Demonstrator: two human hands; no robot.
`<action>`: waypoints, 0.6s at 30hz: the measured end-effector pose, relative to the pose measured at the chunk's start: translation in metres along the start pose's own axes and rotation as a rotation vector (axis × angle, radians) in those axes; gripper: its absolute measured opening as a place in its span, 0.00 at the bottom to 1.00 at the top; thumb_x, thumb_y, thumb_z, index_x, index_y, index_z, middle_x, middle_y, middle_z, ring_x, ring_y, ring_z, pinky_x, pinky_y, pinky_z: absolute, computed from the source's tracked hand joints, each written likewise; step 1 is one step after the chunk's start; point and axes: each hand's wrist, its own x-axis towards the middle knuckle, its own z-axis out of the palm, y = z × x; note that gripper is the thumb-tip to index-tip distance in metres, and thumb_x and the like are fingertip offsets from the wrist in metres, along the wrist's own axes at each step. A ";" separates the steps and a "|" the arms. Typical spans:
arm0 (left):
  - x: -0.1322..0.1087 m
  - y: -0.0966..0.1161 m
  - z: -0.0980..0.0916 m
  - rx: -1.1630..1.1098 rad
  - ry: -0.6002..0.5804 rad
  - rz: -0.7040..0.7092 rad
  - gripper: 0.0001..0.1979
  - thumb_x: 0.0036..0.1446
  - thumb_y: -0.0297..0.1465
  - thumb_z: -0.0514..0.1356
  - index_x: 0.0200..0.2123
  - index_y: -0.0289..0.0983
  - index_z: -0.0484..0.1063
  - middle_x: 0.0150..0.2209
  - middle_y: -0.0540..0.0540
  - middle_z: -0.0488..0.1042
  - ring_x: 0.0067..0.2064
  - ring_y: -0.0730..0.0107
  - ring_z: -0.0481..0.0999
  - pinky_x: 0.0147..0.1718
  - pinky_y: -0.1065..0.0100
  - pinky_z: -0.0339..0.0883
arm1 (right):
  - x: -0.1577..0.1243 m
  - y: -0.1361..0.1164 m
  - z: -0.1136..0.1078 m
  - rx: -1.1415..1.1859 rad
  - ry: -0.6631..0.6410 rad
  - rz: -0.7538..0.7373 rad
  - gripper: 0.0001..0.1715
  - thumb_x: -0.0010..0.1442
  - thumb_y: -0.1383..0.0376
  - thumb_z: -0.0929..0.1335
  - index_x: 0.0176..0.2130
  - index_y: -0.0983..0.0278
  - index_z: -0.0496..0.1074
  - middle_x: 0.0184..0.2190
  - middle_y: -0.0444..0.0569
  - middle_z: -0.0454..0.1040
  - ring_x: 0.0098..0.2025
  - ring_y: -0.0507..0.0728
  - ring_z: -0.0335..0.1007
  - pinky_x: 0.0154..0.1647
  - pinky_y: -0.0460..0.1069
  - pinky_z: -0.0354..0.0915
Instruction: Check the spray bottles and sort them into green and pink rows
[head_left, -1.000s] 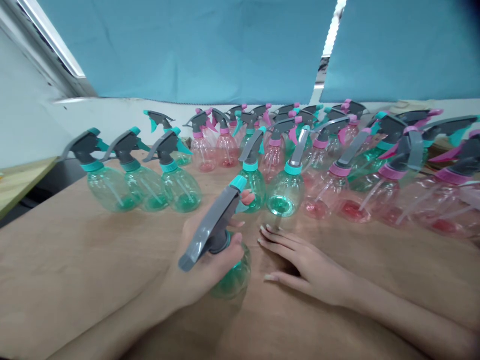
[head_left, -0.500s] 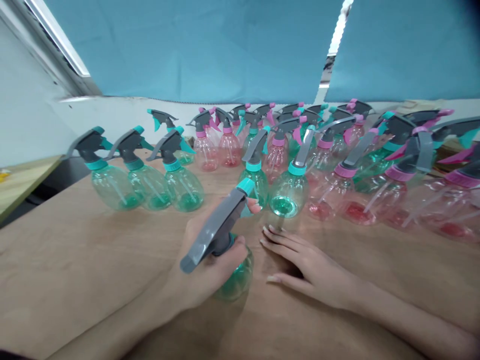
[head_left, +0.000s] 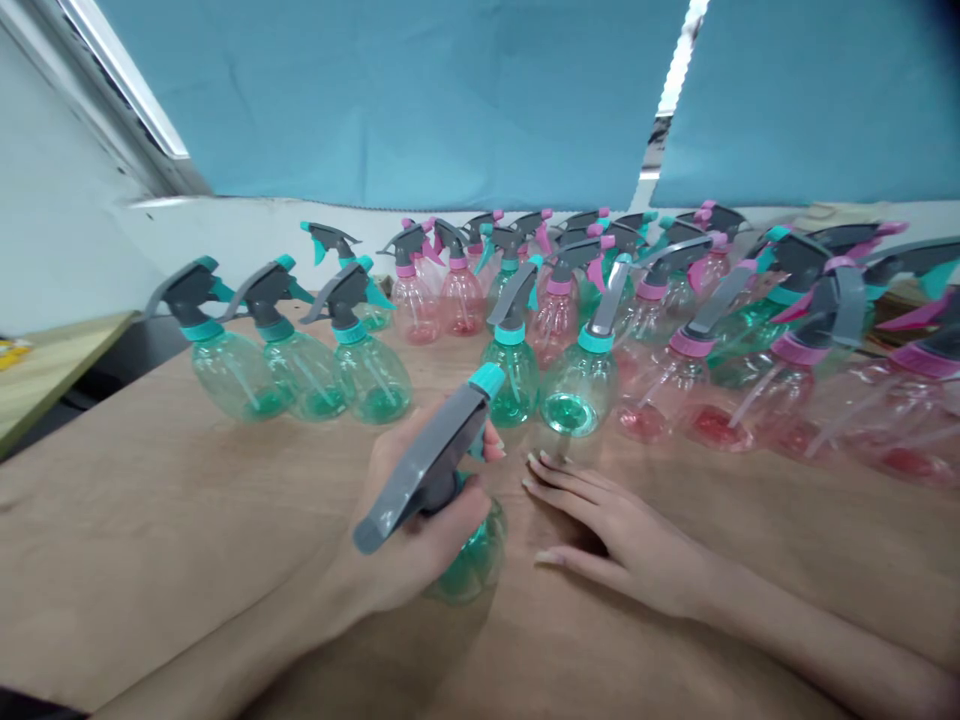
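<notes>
My left hand (head_left: 409,535) grips a green spray bottle (head_left: 472,560) with a grey trigger head (head_left: 420,470) and teal nozzle, standing on the wooden table (head_left: 150,520). Its index finger wraps the trigger, pulled in toward the neck. My right hand (head_left: 607,525) lies flat on the table just right of the bottle, fingers spread, holding nothing. Close behind stand two more green bottles (head_left: 577,385).
Three green spray bottles (head_left: 300,365) line up at the left. Several pink and green spray bottles (head_left: 750,330) crowd the back and right of the table. A blue curtain (head_left: 420,90) hangs behind. A second tabletop edge (head_left: 45,370) shows at far left.
My left index finger has drawn the trigger in toward the bottle neck. The bottle and my right hand stay where they were; the view has shifted slightly.
</notes>
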 end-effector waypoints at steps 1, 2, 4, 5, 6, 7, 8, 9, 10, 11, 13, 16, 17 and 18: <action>0.001 -0.001 -0.001 0.034 -0.008 -0.010 0.06 0.50 0.30 0.57 0.33 0.42 0.72 0.32 0.52 0.81 0.31 0.64 0.80 0.33 0.70 0.74 | 0.000 0.000 0.000 -0.001 0.002 0.000 0.39 0.65 0.47 0.65 0.67 0.61 0.57 0.69 0.51 0.55 0.70 0.62 0.50 0.69 0.61 0.52; 0.001 -0.002 -0.001 0.058 -0.019 -0.014 0.07 0.50 0.30 0.58 0.35 0.42 0.74 0.30 0.52 0.80 0.29 0.64 0.79 0.32 0.69 0.74 | 0.000 0.000 0.000 -0.001 0.004 -0.001 0.39 0.65 0.47 0.65 0.67 0.61 0.57 0.69 0.51 0.55 0.70 0.62 0.50 0.69 0.61 0.52; 0.002 -0.002 0.000 0.059 -0.037 -0.013 0.11 0.51 0.31 0.58 0.39 0.42 0.75 0.26 0.52 0.79 0.26 0.65 0.77 0.28 0.68 0.74 | 0.001 -0.001 0.000 -0.004 0.007 -0.005 0.39 0.65 0.47 0.65 0.67 0.62 0.57 0.69 0.52 0.55 0.70 0.62 0.50 0.69 0.61 0.52; 0.002 -0.002 0.001 0.037 -0.044 -0.004 0.13 0.51 0.31 0.58 0.41 0.43 0.76 0.25 0.52 0.78 0.25 0.65 0.76 0.28 0.67 0.73 | 0.001 -0.001 0.000 -0.006 0.007 -0.005 0.39 0.65 0.47 0.65 0.67 0.62 0.58 0.69 0.52 0.55 0.70 0.62 0.50 0.69 0.61 0.52; 0.002 -0.002 0.002 0.005 -0.047 0.012 0.15 0.52 0.31 0.57 0.43 0.43 0.76 0.25 0.53 0.78 0.25 0.65 0.76 0.29 0.67 0.74 | 0.001 -0.001 0.000 -0.009 0.007 -0.006 0.39 0.65 0.47 0.65 0.67 0.62 0.58 0.69 0.52 0.56 0.70 0.62 0.50 0.69 0.61 0.52; 0.002 -0.002 0.003 -0.029 -0.047 0.028 0.16 0.52 0.31 0.57 0.44 0.43 0.76 0.25 0.52 0.78 0.26 0.65 0.77 0.31 0.66 0.74 | 0.000 -0.001 0.000 -0.012 0.005 -0.005 0.39 0.65 0.47 0.65 0.67 0.62 0.58 0.69 0.52 0.56 0.70 0.62 0.50 0.69 0.61 0.53; 0.002 -0.001 0.005 -0.058 -0.052 0.039 0.17 0.52 0.31 0.56 0.45 0.43 0.76 0.27 0.52 0.79 0.27 0.65 0.77 0.34 0.65 0.75 | 0.000 -0.001 0.000 -0.018 0.001 -0.005 0.39 0.65 0.47 0.64 0.67 0.63 0.58 0.69 0.52 0.55 0.70 0.61 0.50 0.69 0.61 0.53; 0.001 -0.001 0.006 -0.078 -0.055 0.045 0.18 0.52 0.30 0.56 0.46 0.43 0.76 0.29 0.51 0.80 0.28 0.65 0.78 0.35 0.64 0.75 | 0.000 -0.001 0.000 -0.025 -0.005 -0.005 0.39 0.65 0.47 0.64 0.67 0.63 0.58 0.69 0.52 0.55 0.70 0.61 0.50 0.69 0.61 0.53; 0.001 -0.001 0.006 -0.089 -0.059 0.048 0.18 0.52 0.30 0.56 0.47 0.43 0.76 0.31 0.51 0.81 0.28 0.66 0.78 0.36 0.64 0.75 | 0.000 -0.001 0.000 -0.032 -0.011 -0.005 0.39 0.66 0.47 0.64 0.67 0.63 0.58 0.69 0.52 0.55 0.70 0.61 0.50 0.69 0.61 0.52; 0.001 -0.002 0.007 -0.094 -0.063 0.045 0.18 0.53 0.30 0.56 0.48 0.43 0.76 0.33 0.50 0.81 0.28 0.66 0.78 0.36 0.63 0.75 | 0.000 -0.001 -0.001 -0.039 -0.015 -0.004 0.39 0.66 0.47 0.63 0.67 0.64 0.58 0.69 0.52 0.55 0.70 0.61 0.50 0.69 0.61 0.52; 0.001 -0.002 0.007 -0.099 -0.064 0.051 0.18 0.54 0.30 0.57 0.48 0.43 0.75 0.32 0.51 0.82 0.26 0.67 0.78 0.37 0.63 0.76 | 0.000 -0.001 -0.001 -0.045 -0.019 -0.003 0.39 0.66 0.46 0.63 0.67 0.64 0.58 0.69 0.52 0.54 0.70 0.61 0.49 0.69 0.61 0.53; 0.002 -0.001 0.006 -0.116 -0.061 0.104 0.18 0.55 0.28 0.57 0.49 0.45 0.75 0.29 0.53 0.81 0.31 0.67 0.80 0.45 0.62 0.75 | 0.000 -0.002 -0.001 -0.044 -0.016 -0.006 0.39 0.66 0.46 0.63 0.67 0.64 0.57 0.69 0.52 0.54 0.70 0.61 0.49 0.69 0.61 0.52; 0.002 -0.001 0.006 -0.126 -0.060 0.118 0.19 0.55 0.28 0.57 0.49 0.45 0.75 0.30 0.53 0.82 0.34 0.66 0.81 0.47 0.62 0.75 | 0.001 -0.002 -0.001 -0.045 -0.015 -0.005 0.39 0.66 0.46 0.63 0.67 0.64 0.58 0.69 0.51 0.54 0.70 0.61 0.49 0.69 0.61 0.52; 0.002 -0.001 0.005 -0.129 -0.061 0.125 0.19 0.55 0.27 0.57 0.50 0.46 0.75 0.31 0.53 0.82 0.37 0.66 0.81 0.48 0.62 0.75 | 0.001 -0.002 -0.001 -0.046 -0.015 -0.004 0.39 0.66 0.46 0.63 0.67 0.63 0.58 0.69 0.51 0.54 0.70 0.61 0.49 0.69 0.61 0.52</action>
